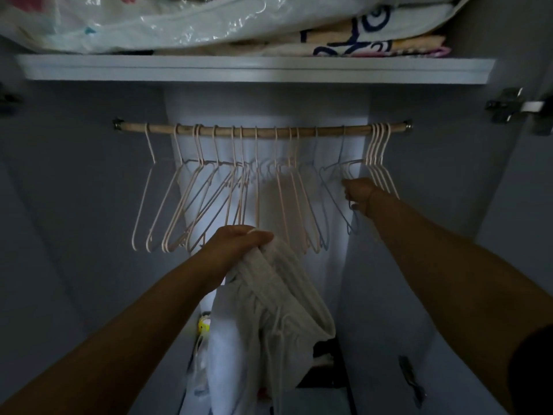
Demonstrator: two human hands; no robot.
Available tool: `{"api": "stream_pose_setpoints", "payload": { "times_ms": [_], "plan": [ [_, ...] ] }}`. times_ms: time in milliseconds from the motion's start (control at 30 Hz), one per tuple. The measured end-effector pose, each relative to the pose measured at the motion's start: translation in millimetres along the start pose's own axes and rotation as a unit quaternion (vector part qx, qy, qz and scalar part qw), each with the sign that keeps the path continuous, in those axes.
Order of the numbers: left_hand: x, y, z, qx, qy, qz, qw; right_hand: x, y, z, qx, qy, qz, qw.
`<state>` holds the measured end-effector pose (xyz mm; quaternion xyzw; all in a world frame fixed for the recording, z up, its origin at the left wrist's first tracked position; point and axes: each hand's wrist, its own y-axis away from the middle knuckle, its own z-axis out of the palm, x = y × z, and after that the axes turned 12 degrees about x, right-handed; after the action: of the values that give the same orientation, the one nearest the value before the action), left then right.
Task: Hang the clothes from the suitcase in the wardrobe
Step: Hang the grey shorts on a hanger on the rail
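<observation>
My left hand (239,239) grips a pale grey-white garment (269,310) with a drawstring; it hangs bunched below my fist, in front of the open wardrobe. My right hand (359,194) reaches in to the right and holds a pale blue hanger (327,187) that hangs on the wooden rail (263,131). Several empty pink hangers (191,199) are spread along the rail, with a tight group (380,157) at its right end. The suitcase is out of view.
A shelf (257,70) above the rail carries bagged bedding and folded patterned textiles (374,34). A door hinge (508,106) juts out at the right. Bags and small items (203,327) lie low in the wardrobe behind the garment.
</observation>
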<state>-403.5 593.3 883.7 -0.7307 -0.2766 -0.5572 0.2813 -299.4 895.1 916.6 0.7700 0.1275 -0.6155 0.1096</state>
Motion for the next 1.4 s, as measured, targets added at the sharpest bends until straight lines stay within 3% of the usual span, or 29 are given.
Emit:
{"api": "stream_pose_setpoints", "payload": {
  "times_ms": [233, 600, 933, 1133, 1400],
  "plan": [
    [-2, -1, 2, 0.009, 0.024, -0.007, 1.0, 2, -20, 14, 0.023, -0.191, 0.083, 0.978],
    [-2, 0, 18, 0.014, 0.001, -0.017, 1.0, 0, -26, -2, 0.019, -0.2, -0.042, 0.979],
    [2, 15, 29, 0.026, 0.039, -0.035, 0.998, 58, 69, -40, 0.013, -0.295, -0.063, 0.953],
    [3, 26, 37, 0.018, 0.044, -0.036, 0.998, 86, 125, -67, 0.02, -0.266, -0.136, 0.954],
    [8, 42, 51, -0.005, 0.039, -0.035, 0.999, 86, 160, -94, 0.057, -0.234, -0.15, 0.959]
  ]
}}
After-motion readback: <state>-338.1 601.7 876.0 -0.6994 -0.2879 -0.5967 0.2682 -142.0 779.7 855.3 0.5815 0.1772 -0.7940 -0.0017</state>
